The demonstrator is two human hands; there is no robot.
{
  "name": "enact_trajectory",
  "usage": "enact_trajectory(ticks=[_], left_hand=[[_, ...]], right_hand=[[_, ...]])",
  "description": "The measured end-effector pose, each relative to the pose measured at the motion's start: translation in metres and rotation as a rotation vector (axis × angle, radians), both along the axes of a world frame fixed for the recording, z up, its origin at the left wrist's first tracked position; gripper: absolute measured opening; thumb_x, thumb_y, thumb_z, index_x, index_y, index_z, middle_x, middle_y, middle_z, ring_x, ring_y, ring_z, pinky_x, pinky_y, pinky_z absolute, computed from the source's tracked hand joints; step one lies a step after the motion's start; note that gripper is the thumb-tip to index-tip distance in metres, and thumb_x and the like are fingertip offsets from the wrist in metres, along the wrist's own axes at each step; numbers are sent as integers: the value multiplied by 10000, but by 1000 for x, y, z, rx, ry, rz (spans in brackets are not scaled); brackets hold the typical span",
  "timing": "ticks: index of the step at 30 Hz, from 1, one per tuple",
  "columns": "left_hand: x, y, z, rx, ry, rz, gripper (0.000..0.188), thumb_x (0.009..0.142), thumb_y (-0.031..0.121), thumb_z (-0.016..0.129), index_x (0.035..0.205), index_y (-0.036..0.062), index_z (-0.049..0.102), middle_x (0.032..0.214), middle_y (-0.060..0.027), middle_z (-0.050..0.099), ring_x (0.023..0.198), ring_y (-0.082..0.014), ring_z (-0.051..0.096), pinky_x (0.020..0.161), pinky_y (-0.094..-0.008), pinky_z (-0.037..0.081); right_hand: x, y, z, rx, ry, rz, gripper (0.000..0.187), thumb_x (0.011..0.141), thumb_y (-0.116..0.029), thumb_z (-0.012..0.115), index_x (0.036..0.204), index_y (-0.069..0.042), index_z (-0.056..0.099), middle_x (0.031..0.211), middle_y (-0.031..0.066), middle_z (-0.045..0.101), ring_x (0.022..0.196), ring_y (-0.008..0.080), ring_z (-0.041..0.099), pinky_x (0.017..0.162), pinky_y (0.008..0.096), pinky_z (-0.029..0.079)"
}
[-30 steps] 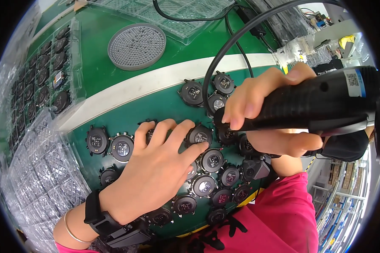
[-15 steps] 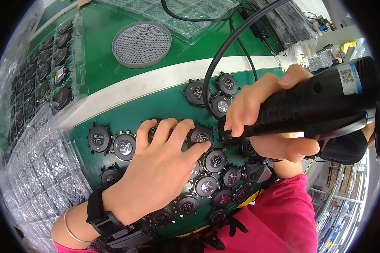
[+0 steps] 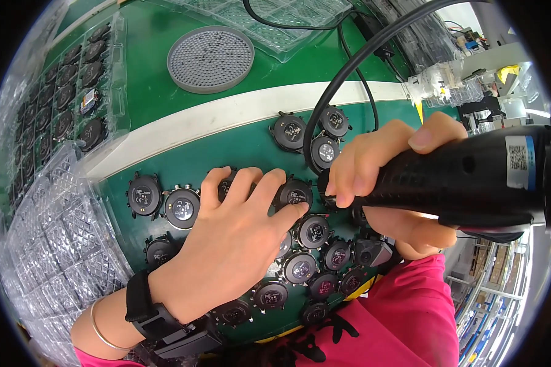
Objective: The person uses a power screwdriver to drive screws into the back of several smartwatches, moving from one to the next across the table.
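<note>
Here the right hand is clamped around a black electric screwdriver, its tip hidden behind the fingers, over a round black part. The left hand lies flat with fingers spread, pinning that part on the green mat. This looks like fastening; the tip must stay square on the screw while neighbouring round parts crowd close

We note a factory assembly station: green bench mat covered in identical round black casings, clear plastic blister trays along its left edge, corded black power screwdriver, storage racks beyond the right edge.
</note>
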State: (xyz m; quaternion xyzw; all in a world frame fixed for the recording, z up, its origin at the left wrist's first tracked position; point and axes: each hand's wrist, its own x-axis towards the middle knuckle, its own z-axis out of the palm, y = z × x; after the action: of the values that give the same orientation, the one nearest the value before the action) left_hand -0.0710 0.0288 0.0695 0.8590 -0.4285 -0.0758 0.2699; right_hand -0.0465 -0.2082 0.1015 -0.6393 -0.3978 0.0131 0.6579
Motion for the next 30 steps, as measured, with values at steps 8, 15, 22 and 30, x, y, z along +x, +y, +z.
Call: enact_trajectory(ticks=[8, 15, 22, 30], left_hand=[[0, -1, -5, 15, -62, 69, 434, 765, 88, 687, 1199, 86, 668, 1092, -106, 526, 1089, -270, 496, 1010, -503, 309], [0, -2, -3, 5, -67, 52, 450, 758, 85, 690, 1207, 69, 664, 1012, -87, 520, 1039, -258, 503, 995, -491, 311], [1, -2, -4, 13, -71, 42, 459, 761, 77, 684, 1219, 63, 661, 1002, -86, 524, 1034, -255, 507, 995, -498, 311], [2, -1, -5, 8, -64, 43, 464, 764, 73, 677, 1227, 55, 658, 996, -85, 518, 1031, -255, 507, 993, -496, 316]], right_hand=[[-12, 13, -5, 152, 56, -177, 798, 786, -652, 710, 1270, -122, 361, 839, 128, 574, 661, 272, 623, 617, 420, 547], [-5, 12, -9, 175, 42, -81, 829, 760, -696, 692, 1255, -121, 356, 832, 120, 568, 647, 268, 622, 603, 399, 548], [-13, 16, -5, 114, 102, -126, 818, 759, -672, 717, 1235, -115, 352, 841, 126, 570, 658, 269, 621, 608, 409, 543], [-14, 14, -1, 48, 108, -74, 713, 821, -561, 742, 1225, -110, 366, 853, 149, 583, 680, 278, 621, 610, 425, 537]])
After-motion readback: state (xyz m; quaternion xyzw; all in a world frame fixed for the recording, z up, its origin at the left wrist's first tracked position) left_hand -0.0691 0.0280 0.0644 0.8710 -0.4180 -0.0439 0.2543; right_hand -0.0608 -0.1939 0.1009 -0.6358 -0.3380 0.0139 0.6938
